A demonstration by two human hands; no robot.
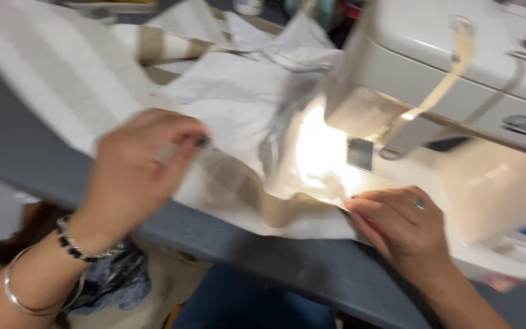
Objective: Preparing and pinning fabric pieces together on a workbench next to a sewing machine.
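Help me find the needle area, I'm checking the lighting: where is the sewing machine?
In the head view, the white sewing machine fills the upper right, above the right hand, lighting the pale fabric.

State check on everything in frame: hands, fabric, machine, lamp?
left hand: pinching the fabric edge, motion-blurred
right hand: fingertips pressed flat on the fabric near the needle area
white fabric: rumpled, spread across the table and under the machine
sewing machine: lamp lit; whether it is running, cannot tell
grey table: partly covered by fabric
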